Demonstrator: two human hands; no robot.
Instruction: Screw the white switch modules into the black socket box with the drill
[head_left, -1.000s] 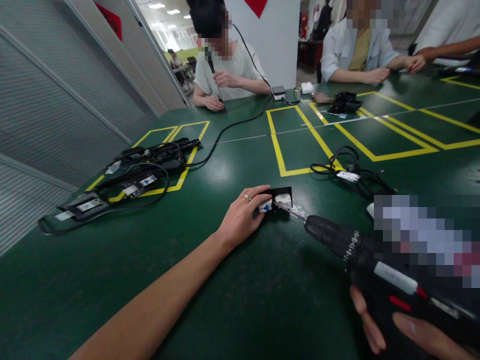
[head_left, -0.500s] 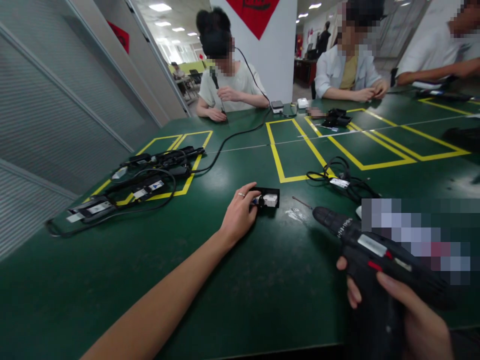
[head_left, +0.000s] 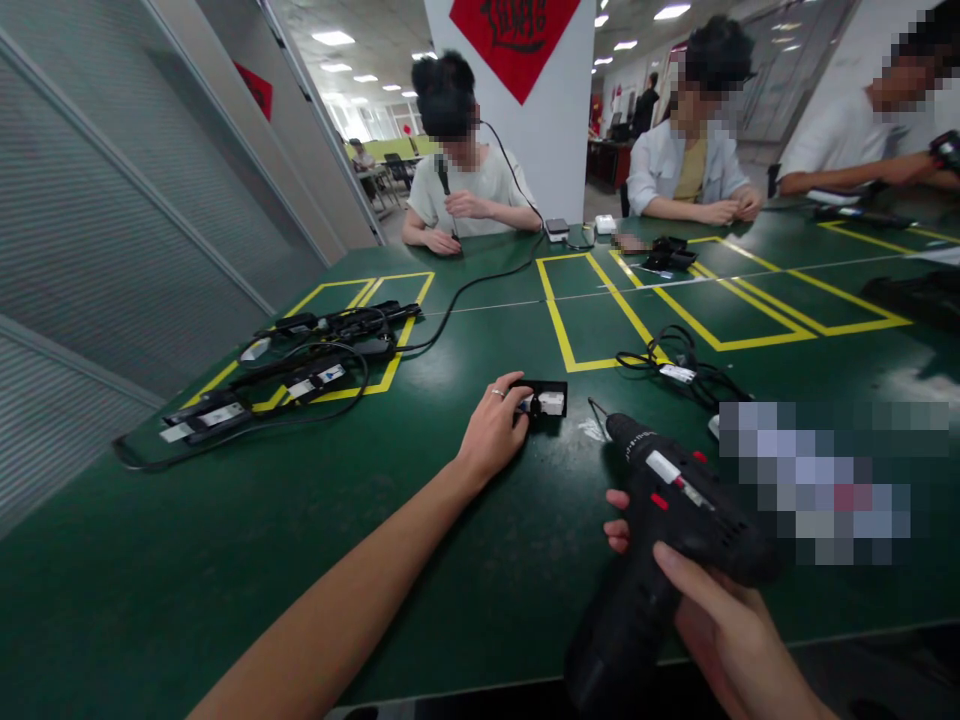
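Note:
My left hand rests on the green table with its fingers closed on the left end of a small black case. White parts show inside that case, which lies flat. My right hand is wrapped around the grip of a black cordless drill with red buttons. The thin bit of the drill points up and left, its tip a short way right of the case and apart from it.
Black devices with cables lie on yellow tape outlines at the left. A coiled black cable lies beyond the drill, and a blurred patch covers something at the right. Several people sit across the green table.
My right hand has brought the drill leftward, nearer to the black case, and its bit points more away from me. My left hand stays on the case; the view has shifted slightly.

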